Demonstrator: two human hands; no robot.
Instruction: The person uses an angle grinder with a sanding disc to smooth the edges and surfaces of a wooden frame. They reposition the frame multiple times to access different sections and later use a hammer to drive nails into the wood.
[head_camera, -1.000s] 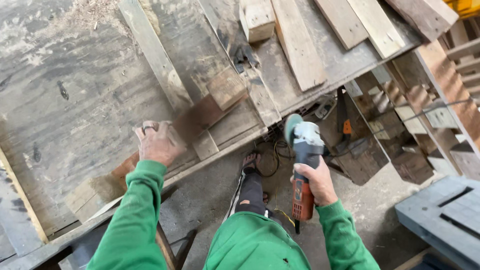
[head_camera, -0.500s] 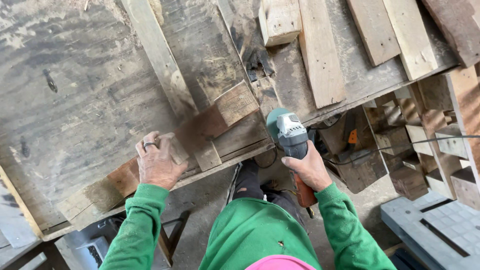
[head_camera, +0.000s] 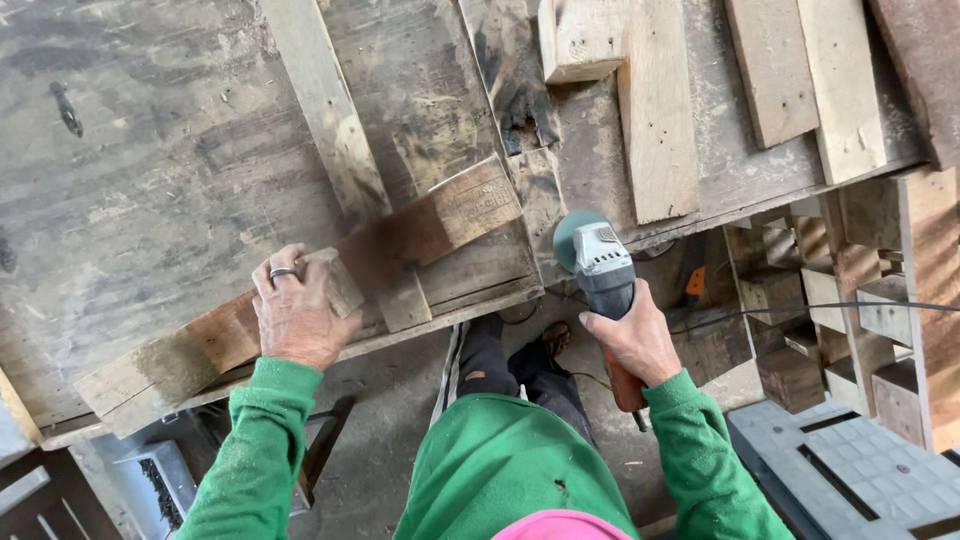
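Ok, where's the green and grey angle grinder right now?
In the head view, the green and grey angle grinder is right of centre, gripped in the right hand at the near edge of the worn wooden workbench.

**Hands at the workbench edge**

Left hand (head_camera: 297, 315) pressed flat on a long wooden plank (head_camera: 300, 300), ring on one finger. Right hand (head_camera: 632, 338) wrapped around an angle grinder (head_camera: 600, 275), disc beyond the knuckles, near the plank's far end. Plywood worktop (head_camera: 150, 170) beyond the left hand.
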